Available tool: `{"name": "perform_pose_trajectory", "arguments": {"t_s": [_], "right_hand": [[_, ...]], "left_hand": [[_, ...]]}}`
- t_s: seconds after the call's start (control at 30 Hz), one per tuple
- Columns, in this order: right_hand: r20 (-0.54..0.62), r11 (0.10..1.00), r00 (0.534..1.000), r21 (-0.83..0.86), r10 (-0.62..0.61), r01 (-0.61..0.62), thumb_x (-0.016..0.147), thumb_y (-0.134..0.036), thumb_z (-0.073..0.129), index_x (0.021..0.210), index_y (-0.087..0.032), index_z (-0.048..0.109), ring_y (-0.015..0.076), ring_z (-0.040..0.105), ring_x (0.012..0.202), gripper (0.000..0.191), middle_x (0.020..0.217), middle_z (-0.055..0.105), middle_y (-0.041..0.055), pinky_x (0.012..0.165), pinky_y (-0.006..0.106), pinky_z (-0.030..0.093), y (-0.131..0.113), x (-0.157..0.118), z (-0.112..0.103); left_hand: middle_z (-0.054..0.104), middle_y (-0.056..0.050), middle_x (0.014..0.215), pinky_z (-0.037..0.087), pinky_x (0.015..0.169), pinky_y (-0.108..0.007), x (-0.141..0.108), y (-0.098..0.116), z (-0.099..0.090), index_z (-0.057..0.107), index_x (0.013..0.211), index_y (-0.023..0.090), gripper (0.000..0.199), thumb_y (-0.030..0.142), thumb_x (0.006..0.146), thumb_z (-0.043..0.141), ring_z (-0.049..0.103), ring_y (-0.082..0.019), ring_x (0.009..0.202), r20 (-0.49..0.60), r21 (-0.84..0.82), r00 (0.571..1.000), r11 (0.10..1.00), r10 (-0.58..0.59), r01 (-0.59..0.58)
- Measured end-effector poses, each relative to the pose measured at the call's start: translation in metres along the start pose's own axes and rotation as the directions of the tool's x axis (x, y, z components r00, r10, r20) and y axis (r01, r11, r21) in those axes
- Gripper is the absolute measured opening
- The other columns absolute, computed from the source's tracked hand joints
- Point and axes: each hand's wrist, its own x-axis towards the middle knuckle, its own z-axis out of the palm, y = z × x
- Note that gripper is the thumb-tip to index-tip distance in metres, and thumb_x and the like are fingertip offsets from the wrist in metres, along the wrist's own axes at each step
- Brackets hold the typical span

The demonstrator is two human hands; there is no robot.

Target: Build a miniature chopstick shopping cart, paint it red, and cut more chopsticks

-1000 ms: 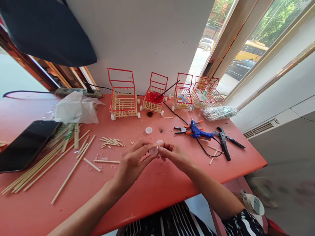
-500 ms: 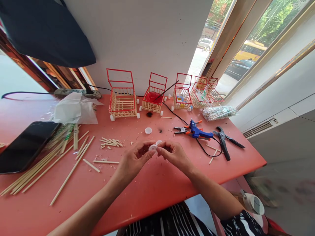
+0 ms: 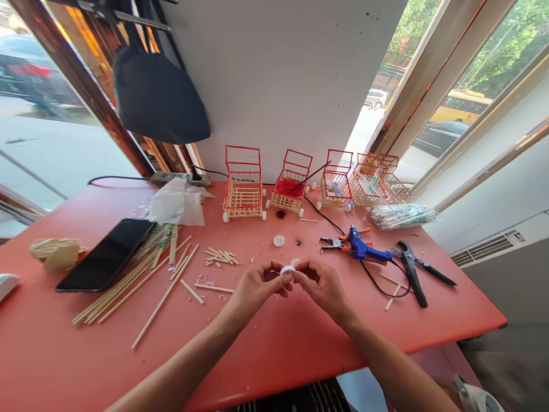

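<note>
Pinched between the thumb and fingers of my left hand [image 3: 257, 289] is a white plastic cap [image 3: 287, 269], seen nearly edge-on. My right hand [image 3: 321, 286] is closed with its fingertips against that cap. A second white cap [image 3: 295, 262] shows just behind, at the right fingers. Both hands meet above the red table [image 3: 274, 355]. Another loose white cap [image 3: 278, 241] lies on the table just beyond them. Part of each cap is hidden by my fingers.
Small stick-built carts [image 3: 243, 191] with red handles line the wall. A blue glue gun [image 3: 364, 249], orange-handled pliers [image 3: 334, 242] and black cutters [image 3: 412, 272] lie to the right. Cut sticks [image 3: 221, 256], long sticks [image 3: 165, 297] and a phone [image 3: 107, 254] lie left.
The camera view has swung left, so the scene sits further right in the picture. The cap in my left hand has tipped from face-on to nearly edge-on.
</note>
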Motion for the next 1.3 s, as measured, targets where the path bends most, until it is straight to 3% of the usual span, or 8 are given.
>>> {"name": "perform_pose_trajectory", "arguments": {"t_s": [0.3,0.5,0.9,1.3], "right_hand": [[0.046,0.996,0.998,0.085,0.034,-0.038,0.094,-0.056,0.069,0.094,-0.019,0.069,0.0166,0.067,0.073,0.037,0.085,0.073,0.0048,0.063,0.028,0.051,0.004,0.002,-0.002],[0.072,0.999,0.997,0.033,0.019,-0.021,0.095,-0.055,0.067,0.102,-0.018,0.070,0.0149,0.064,0.072,0.038,0.092,0.073,0.0063,0.061,0.027,0.050,0.003,0.002,-0.005],[0.192,0.967,0.972,0.187,0.139,-0.175,0.089,-0.060,0.072,0.101,-0.015,0.068,0.0134,0.061,0.071,0.046,0.090,0.068,0.0047,0.063,0.028,0.050,0.006,0.006,-0.008],[0.333,0.914,0.935,0.332,0.120,-0.235,0.086,-0.055,0.079,0.094,-0.015,0.069,0.0107,0.057,0.068,0.042,0.082,0.064,0.0008,0.062,0.025,0.045,0.006,0.008,-0.014]], "left_hand": [[0.080,-0.008,0.083,0.064,0.082,-0.037,-0.001,-0.005,-0.002,0.077,0.091,0.015,0.051,0.051,0.060,0.098,0.076,-0.023,0.081,-0.014,-0.103,0.999,0.993,-0.052,0.050],[0.080,-0.007,0.081,0.065,0.080,-0.038,-0.001,-0.004,-0.003,0.078,0.089,0.015,0.051,0.049,0.058,0.099,0.077,-0.023,0.078,-0.029,-0.081,0.997,0.994,-0.075,0.072],[0.080,-0.007,0.081,0.064,0.077,-0.031,0.000,-0.008,-0.005,0.079,0.087,0.014,0.052,0.049,0.054,0.101,0.076,-0.020,0.078,-0.022,-0.141,0.990,0.981,-0.141,0.137],[0.077,-0.003,0.073,0.060,0.069,-0.024,0.002,-0.006,-0.005,0.077,0.081,0.013,0.056,0.048,0.047,0.104,0.071,-0.014,0.069,0.047,-0.198,0.976,0.956,-0.210,0.216]]}}
